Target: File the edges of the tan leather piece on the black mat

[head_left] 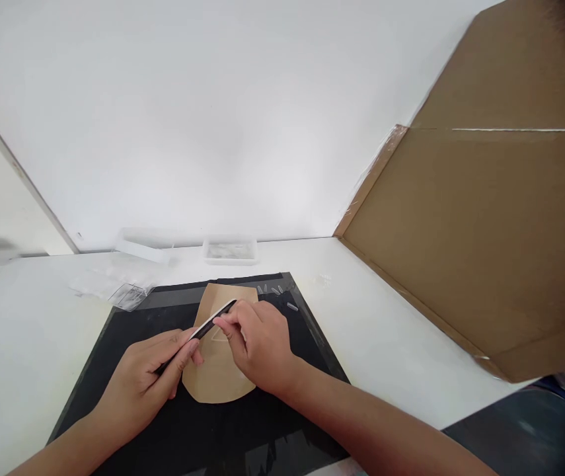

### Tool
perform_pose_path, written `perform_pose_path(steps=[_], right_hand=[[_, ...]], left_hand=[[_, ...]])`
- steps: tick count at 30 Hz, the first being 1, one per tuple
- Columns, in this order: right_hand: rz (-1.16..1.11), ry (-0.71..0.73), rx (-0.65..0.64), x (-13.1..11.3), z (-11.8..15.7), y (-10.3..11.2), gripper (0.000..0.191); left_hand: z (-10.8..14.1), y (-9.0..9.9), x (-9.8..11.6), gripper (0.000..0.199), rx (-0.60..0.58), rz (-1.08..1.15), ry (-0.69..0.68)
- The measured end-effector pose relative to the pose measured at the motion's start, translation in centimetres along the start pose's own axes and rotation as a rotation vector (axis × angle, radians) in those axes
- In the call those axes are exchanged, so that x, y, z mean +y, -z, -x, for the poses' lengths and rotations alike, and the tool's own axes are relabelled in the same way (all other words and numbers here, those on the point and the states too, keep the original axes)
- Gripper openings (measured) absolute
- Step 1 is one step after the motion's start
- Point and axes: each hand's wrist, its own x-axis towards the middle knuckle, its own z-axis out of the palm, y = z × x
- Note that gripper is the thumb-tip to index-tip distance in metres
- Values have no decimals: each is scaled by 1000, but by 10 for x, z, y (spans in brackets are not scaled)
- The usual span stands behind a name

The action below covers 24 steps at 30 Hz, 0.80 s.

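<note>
A thin, flat dark piece with a white edge [207, 325] is held tilted above the mat, its upper end toward the right. My left hand [150, 373] is closed around its lower end, thumb on the near side. Thumb and forefinger of my right hand [265, 344] are pinched together against its dark face near the upper end; whatever is between those fingertips is too small or hidden to make out. Beneath both hands lies a tan paper-like sheet [220, 380] with curved ends and a pale outlined mark, partly covered by my fingers.
A black mat [128, 337] lies on the white table [386, 350]. Several small clear pieces [292, 307] rest at its far right. Behind it stand a translucent tray [230, 252] of small pieces and crumpled clear plastic bags [123, 292]. A large cardboard panel [475, 244] rises at right.
</note>
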Motion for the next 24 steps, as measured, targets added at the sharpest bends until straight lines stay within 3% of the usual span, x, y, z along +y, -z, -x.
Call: perform_pose_path(steps=[5,10,15,20,24], right_hand=[[31,-36,101,3,-4,4,28],[-12,55,43,1,-4,3,28],[-3,-34,57,4,-4,4,26],[-20,3,-29,0,-5,7,26],[28,-103,0,0,-7,11,29]], left_hand=[[0,1,3,27,11,1,-11],[2,1,3,28,8,45,-13],[1,1,5,28,20,37,-3],[1,0,3,30,11,48,-7],[1,1,2,28,24,39,-12]])
